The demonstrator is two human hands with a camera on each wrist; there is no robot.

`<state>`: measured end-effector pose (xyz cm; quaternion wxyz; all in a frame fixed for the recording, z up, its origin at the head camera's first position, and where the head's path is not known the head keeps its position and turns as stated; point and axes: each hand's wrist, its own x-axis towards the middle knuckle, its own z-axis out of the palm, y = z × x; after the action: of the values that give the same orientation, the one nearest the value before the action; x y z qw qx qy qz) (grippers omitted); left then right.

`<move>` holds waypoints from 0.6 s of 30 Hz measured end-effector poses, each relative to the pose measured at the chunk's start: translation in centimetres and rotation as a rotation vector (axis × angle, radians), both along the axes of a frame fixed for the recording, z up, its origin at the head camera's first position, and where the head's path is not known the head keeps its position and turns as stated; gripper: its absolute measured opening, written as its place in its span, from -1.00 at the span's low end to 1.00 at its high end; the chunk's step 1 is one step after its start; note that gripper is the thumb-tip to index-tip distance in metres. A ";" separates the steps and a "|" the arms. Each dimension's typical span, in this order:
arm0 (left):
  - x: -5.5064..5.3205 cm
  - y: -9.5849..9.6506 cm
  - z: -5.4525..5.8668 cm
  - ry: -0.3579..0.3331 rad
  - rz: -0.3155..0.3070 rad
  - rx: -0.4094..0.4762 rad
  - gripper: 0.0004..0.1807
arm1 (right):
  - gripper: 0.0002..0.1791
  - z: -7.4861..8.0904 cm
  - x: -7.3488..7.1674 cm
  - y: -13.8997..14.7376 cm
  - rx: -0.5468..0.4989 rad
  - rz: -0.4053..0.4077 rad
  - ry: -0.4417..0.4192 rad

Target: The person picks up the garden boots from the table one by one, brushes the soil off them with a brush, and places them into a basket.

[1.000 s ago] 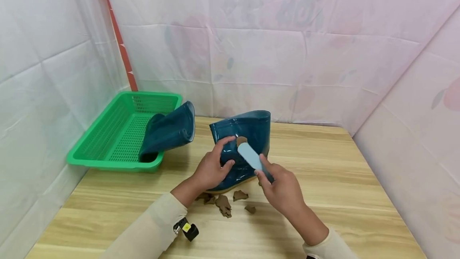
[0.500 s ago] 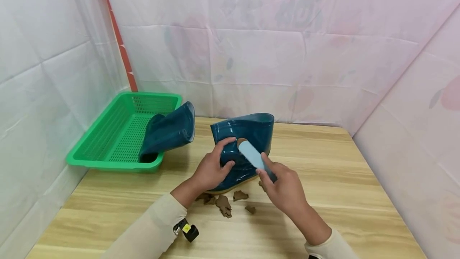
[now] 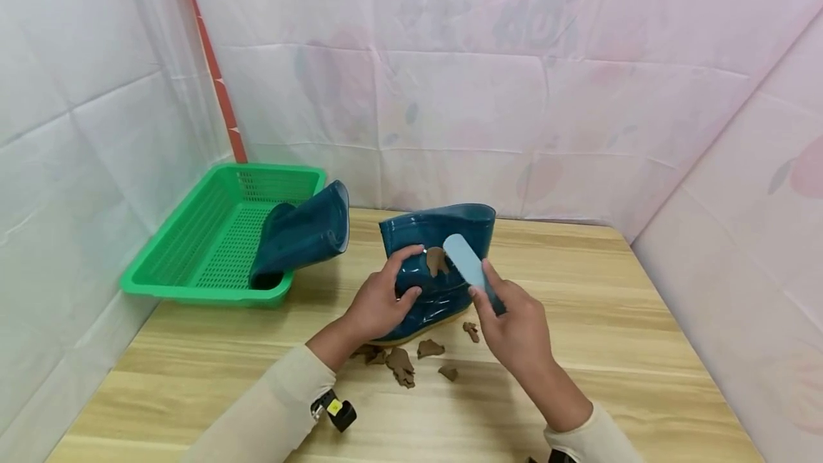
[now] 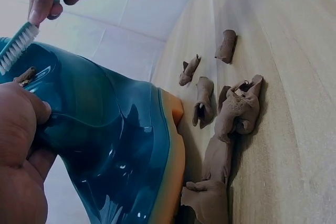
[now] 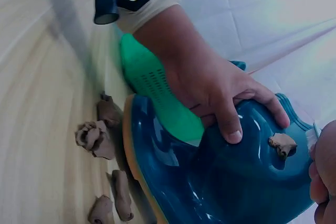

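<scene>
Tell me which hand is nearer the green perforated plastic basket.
Left. The left hand, holding the shiny blue rubber boot outside the green perforated plastic basket, is to the basket's right; the right hand, holding the pale-blue, white-bristled brush, is farther right.

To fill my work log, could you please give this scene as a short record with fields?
Left hand: grips the upright blue boot
Right hand: holds a brush by its handle
Second boot: tilted, partly in the green basket
Brown patch: on the upright blue boot
Brown pieces: several on the table, near the upright blue boot
</scene>
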<state>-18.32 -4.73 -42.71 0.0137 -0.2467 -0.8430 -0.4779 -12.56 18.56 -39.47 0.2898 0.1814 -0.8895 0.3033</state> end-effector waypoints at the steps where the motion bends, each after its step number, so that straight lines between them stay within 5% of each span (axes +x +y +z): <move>1: 0.0 0.0 0.1 0.004 0.003 -0.003 -0.22 | -0.42 0.0 0.0 0.0 0.005 -0.005 -0.006; 6: 0.1 0.1 0.0 -0.003 0.016 -0.010 -0.18 | -0.44 -0.3 0.3 -0.2 0.064 0.051 -0.088; 12: 0.0 0.2 0.2 0.031 0.002 -0.012 -0.16 | -0.42 0.4 -0.1 0.0 0.020 0.001 0.018; 18: 0.1 0.1 0.2 0.012 0.012 -0.017 -0.14 | -0.45 0.2 0.3 -0.2 0.082 0.068 -0.083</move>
<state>-18.27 -4.59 -42.53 0.0197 -0.2447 -0.8484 -0.4691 -12.27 18.36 -39.30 0.2344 0.2107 -0.9058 0.2833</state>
